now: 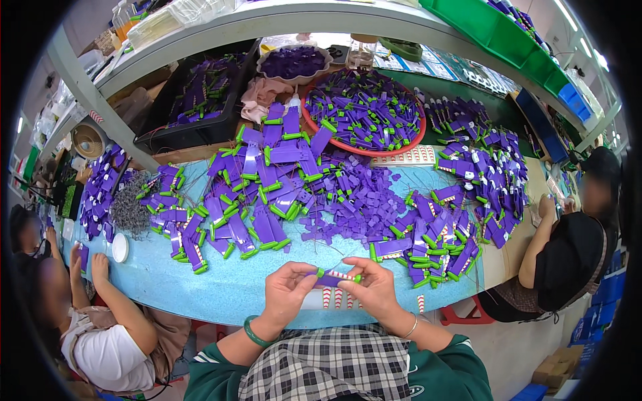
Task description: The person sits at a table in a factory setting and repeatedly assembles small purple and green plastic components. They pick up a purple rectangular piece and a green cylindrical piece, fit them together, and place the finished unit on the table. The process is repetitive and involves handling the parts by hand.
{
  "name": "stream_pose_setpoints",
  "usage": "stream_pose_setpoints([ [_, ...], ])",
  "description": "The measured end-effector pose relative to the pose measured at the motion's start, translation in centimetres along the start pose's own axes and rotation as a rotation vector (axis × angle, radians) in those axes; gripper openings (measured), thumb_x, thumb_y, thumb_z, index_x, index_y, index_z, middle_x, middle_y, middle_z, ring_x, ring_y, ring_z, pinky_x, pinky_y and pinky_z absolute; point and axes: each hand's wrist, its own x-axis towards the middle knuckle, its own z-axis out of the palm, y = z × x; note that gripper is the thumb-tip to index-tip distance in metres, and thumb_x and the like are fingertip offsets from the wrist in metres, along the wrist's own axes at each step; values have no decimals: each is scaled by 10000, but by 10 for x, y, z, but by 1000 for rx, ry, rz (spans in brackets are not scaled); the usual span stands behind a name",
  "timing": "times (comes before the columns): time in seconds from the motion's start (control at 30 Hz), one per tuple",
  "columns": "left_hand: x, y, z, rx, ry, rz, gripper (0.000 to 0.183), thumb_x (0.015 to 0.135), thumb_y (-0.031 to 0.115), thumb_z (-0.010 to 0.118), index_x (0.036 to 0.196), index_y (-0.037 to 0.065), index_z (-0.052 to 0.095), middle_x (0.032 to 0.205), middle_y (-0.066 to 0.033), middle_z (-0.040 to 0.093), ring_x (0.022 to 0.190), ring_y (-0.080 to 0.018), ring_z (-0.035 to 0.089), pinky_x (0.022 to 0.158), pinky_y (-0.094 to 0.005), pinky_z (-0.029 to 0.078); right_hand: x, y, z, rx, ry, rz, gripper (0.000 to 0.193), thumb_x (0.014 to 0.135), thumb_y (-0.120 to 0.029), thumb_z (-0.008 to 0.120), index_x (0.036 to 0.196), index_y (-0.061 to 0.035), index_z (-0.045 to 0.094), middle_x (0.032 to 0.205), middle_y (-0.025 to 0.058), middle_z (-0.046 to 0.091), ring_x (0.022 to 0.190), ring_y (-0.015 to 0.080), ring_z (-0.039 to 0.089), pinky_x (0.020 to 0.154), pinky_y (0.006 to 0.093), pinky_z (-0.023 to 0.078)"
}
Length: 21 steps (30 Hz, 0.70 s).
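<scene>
Between my two hands, close to the table's near edge, is a small flat purple part with green ends [331,281] and a red-and-white striped strip along it. My left hand [286,293] pinches its left end by the green piece. The thumb and fingers of my right hand [374,289] close on its right end. A thin dark wire rises from the part. Just below the hands, striped stickers [338,301] lie on a pale backing sheet. Beyond them is a heap of loose small purple pieces [358,207], with purple-and-green parts [438,247] piled to the right.
Larger purple-and-green parts [267,224] cover the middle left of the blue table [200,301]. Behind stand a full red basket [422,130] and a black bin [227,123]. A shelf beam [281,41] crosses above. Co-workers sit at left [110,347] and right [568,250].
</scene>
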Motion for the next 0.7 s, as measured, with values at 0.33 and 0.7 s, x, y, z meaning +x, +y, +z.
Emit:
stream_pose_setpoints([
  [0.33,13,6,-3,208,-178,-68,157,835,14,658,989,-16,644,994,-74,637,910,-101,597,796,-246,491,8,-6,0,138,-120,152,456,742,21,733,1167,-13,570,891,30,615,747,68,590,599,195,504],
  [0.7,20,25,-5,220,-405,-42,166,798,59,700,954,23,655,1052,-35,522,901,-121,558,738,-244,508,28,-31,-14,-269,-496,-286,356,771,38,657,1118,9,581,972,107,598,851,173,622,691,278,524],
])
